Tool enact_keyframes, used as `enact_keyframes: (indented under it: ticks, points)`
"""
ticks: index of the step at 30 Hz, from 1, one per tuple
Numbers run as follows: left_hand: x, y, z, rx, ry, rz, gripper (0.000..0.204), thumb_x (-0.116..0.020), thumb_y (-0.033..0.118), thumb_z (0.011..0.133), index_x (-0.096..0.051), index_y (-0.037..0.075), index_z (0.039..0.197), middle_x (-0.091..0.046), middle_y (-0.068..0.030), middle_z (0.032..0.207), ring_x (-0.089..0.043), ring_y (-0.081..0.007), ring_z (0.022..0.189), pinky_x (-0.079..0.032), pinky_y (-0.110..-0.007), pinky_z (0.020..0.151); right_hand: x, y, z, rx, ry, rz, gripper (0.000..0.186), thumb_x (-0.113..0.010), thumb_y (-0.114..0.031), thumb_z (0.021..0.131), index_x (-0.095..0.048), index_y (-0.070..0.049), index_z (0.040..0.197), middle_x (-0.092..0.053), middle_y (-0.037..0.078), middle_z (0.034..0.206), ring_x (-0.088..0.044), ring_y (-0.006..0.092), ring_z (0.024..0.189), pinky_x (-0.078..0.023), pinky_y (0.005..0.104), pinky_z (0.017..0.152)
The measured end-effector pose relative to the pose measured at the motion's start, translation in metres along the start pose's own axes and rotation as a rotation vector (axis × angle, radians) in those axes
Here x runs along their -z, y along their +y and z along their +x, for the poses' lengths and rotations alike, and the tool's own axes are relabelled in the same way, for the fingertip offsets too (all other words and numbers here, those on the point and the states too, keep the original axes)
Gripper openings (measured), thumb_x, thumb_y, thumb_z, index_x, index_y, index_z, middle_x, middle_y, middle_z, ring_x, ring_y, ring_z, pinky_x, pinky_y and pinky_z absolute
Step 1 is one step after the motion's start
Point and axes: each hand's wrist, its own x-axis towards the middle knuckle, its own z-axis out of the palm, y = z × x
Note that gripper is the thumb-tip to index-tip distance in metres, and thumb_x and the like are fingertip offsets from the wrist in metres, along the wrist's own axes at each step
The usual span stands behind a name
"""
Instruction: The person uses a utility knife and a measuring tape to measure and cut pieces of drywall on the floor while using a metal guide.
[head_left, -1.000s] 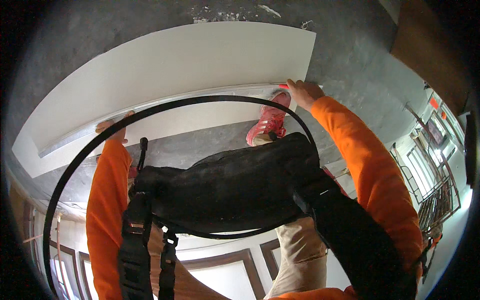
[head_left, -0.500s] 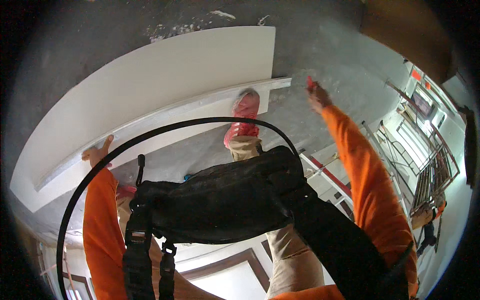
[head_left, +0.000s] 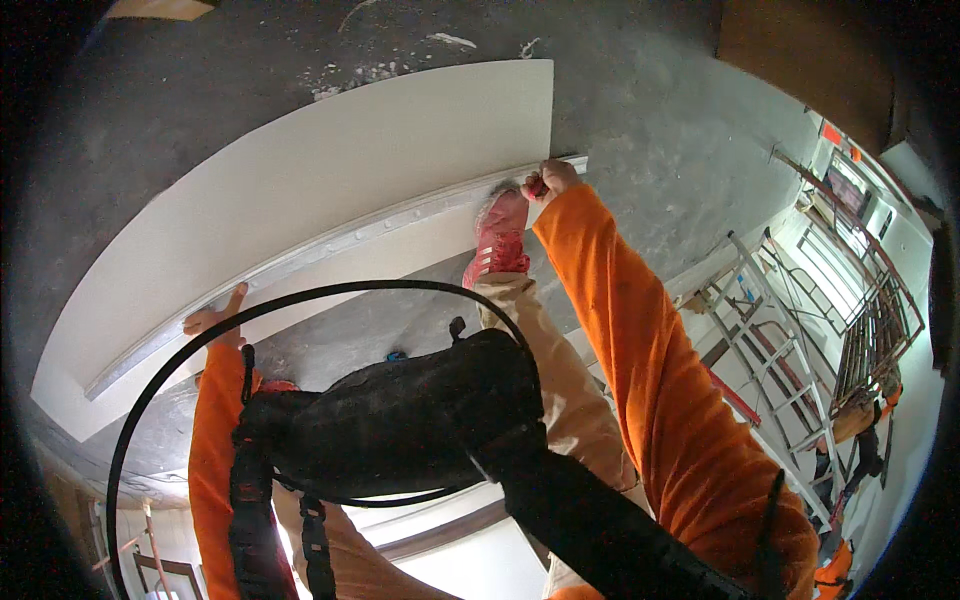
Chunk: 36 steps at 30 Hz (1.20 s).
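A long white board point(head_left: 350, 150) lies on the grey floor, with a straight metal bar point(head_left: 400, 219) along it. My left hand point(head_left: 212, 323) rests on the bar near its left end, thumb and fingers spread apart. Close to the bar's right end, my right hand point(head_left: 555, 181) is closed round a small red tool point(head_left: 537, 188). That hand is at the board's right edge; the tool's working end is hidden. My red shoe point(head_left: 500, 235) touches the bar just left of my right hand.
A black bag point(head_left: 390, 420) with straps and a black cable loop point(head_left: 330, 288) hangs in front of me. To the right stand a metal ladder point(head_left: 775, 350) and a stack of metal frames point(head_left: 870, 340). A brown panel point(head_left: 810, 65) is at the far right. White scraps point(head_left: 350, 78) dot the floor beyond the board.
My right hand with the red tool has come left, from above the floor to the bar's right end at the board's edge. My left hand stays on the bar.
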Motion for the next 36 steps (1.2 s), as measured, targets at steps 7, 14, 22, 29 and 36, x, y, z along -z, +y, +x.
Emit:
enact_keyframes:
  ticks: [7,14,22,29,36]
  points:
    - [-0.024,0.041,0.034,0.089,0.097,-0.181,0.101,-0.068,0.070,0.070,-0.031,0.010,0.144,-0.038,-0.0456,0.131,-0.046,-0.0548,0.118,-0.040,-0.059,0.098,0.051,0.008,0.098,0.207,0.034,-0.857,0.022,-0.038,-0.010,0.086,-0.043,-0.007,0.065,-0.043,0.008,0.054,-0.042,0.0205,0.044,-0.034,0.0380,0.039]
    - [-0.044,0.019,0.017,0.115,0.428,-1.001,0.120,-0.079,0.059,0.064,0.007,0.046,0.148,-0.023,-0.0488,0.138,-0.054,-0.0611,0.102,-0.054,-0.058,0.080,-0.003,0.014,0.044,0.044,-0.065,-0.766,0.037,-0.046,-0.023,0.089,-0.058,-0.011,0.055,-0.065,0.008,0.059,-0.060,0.0193,0.050,-0.046,0.0356,0.044]
    - [-0.074,-0.063,0.019,0.465,0.112,-0.568,0.163,-0.070,0.086,0.045,0.006,-0.028,0.133,0.003,-0.0468,0.144,-0.003,-0.0496,0.142,-0.016,-0.043,0.118,-0.147,0.065,-0.036,-0.044,-0.064,-0.555,0.023,-0.042,-0.016,0.088,-0.047,-0.007,0.068,-0.054,0.013,0.058,-0.050,0.0214,0.047,-0.038,0.0377,0.042]
    - [-0.013,0.025,0.028,0.345,0.150,-0.625,0.162,-0.068,0.085,0.049,0.011,-0.028,0.133,0.003,-0.0481,0.143,-0.001,-0.0508,0.141,-0.013,-0.047,0.117,-0.095,0.113,0.026,0.088,-0.244,0.143,0.026,-0.043,-0.020,0.090,-0.040,-0.008,0.066,-0.045,0.010,0.055,-0.045,0.0226,0.044,-0.035,0.0399,0.040]
    - [0.003,0.012,-0.008,0.437,0.089,-0.922,0.162,-0.069,0.084,0.050,0.014,-0.027,0.133,0.011,-0.0474,0.143,0.008,-0.0521,0.140,-0.015,-0.046,0.117,-0.199,0.142,-0.176,0.312,-0.016,-0.448,0.017,-0.057,-0.021,0.089,-0.050,-0.005,0.091,-0.058,0.014,0.074,-0.062,0.0295,0.061,-0.049,0.0472,0.051]
